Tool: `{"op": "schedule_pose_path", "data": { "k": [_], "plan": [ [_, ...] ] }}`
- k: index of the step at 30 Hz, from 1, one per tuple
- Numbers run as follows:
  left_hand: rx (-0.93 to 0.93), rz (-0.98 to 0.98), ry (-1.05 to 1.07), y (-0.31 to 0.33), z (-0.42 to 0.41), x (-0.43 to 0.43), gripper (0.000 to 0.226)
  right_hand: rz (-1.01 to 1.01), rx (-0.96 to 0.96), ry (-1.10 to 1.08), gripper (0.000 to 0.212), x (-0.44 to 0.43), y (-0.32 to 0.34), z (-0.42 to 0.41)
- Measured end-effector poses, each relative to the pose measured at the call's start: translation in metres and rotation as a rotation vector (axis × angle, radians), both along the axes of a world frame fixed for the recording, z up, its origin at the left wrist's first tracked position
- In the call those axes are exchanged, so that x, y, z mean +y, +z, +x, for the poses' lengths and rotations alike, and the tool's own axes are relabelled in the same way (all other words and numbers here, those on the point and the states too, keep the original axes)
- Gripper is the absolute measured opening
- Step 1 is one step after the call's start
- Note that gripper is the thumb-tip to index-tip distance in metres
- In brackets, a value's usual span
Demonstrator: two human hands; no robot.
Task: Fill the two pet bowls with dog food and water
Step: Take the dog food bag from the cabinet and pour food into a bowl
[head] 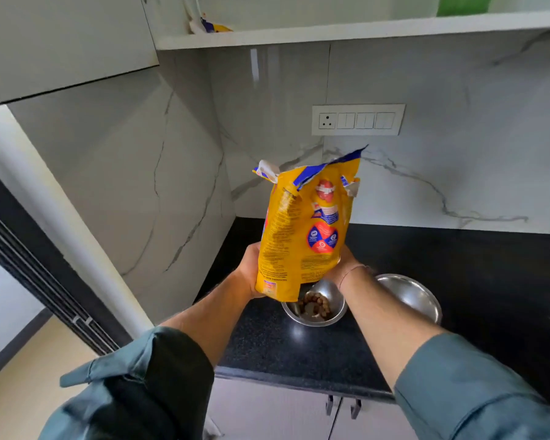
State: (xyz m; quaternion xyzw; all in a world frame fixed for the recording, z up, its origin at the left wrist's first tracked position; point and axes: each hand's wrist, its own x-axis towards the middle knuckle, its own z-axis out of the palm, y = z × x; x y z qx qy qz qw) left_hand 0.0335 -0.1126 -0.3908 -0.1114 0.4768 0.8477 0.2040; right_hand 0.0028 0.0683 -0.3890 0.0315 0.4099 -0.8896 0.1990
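Observation:
A yellow dog food bag (305,230) with a torn-open top is held upright above the black counter (267,344). My left hand (250,271) grips its lower left side and my right hand (342,265) holds its lower right side. Below the bag stands a steel bowl (335,314) with brown kibble (315,304) in it. A second steel bowl (410,293) sits just to its right, partly hidden by my right forearm; what I see of its inside looks bare.
A marble-patterned wall with a white switch and socket plate (358,119) backs the counter. A white shelf (346,30) runs overhead with a small packet (215,27) on it. Cabinet doors with handles (343,404) are below. A dark door frame (45,281) stands at left.

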Motion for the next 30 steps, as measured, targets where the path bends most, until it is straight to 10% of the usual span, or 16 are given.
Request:
{"op": "schedule_pose_path", "data": {
  "k": [17, 22, 30],
  "plan": [
    [-0.115, -0.058, 0.220, -0.011, 0.074, -0.072, 0.050, -0.100, -0.244, -0.350, 0.047, -0.079, -0.038, 0.088],
    [-0.178, -0.176, 0.277, -0.015, 0.071, -0.084, 0.051, -0.102, -0.177, -0.155, 0.036, -0.068, -0.040, 0.099],
    [-0.189, -0.295, 0.336, -0.014, 0.064, -0.089, 0.050, 0.301, 0.003, 0.231, 0.087, -0.047, -0.034, 0.102]
  ]
}}
